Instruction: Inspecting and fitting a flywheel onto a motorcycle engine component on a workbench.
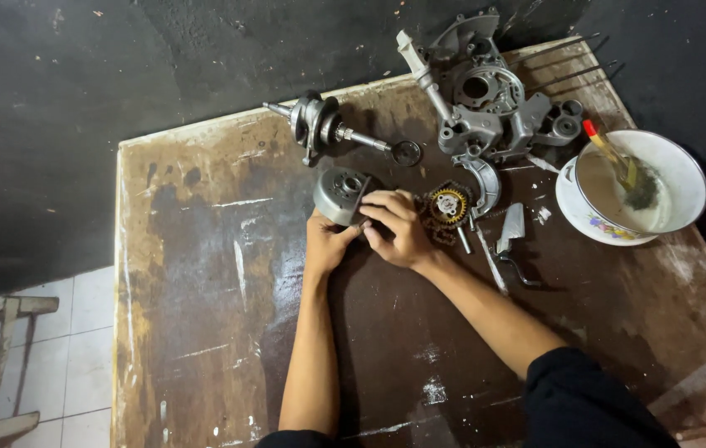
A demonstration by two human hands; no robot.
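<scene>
Both hands held a round grey metal drum [342,195] over the dirty wooden board [203,315]. It looked like a shallow cup with a small hub inside. The left hand [325,242] cupped it from below. The right hand [396,228] curled its fingers on its edge. Just right of the hands lay a gear with a chain [447,207].

A crankshaft [324,126] lies at the far edge of the worn wooden worktop [203,332]. Right of it sit an engine casing [494,104] and a white bowl [668,162] holding a brush [614,158].
</scene>
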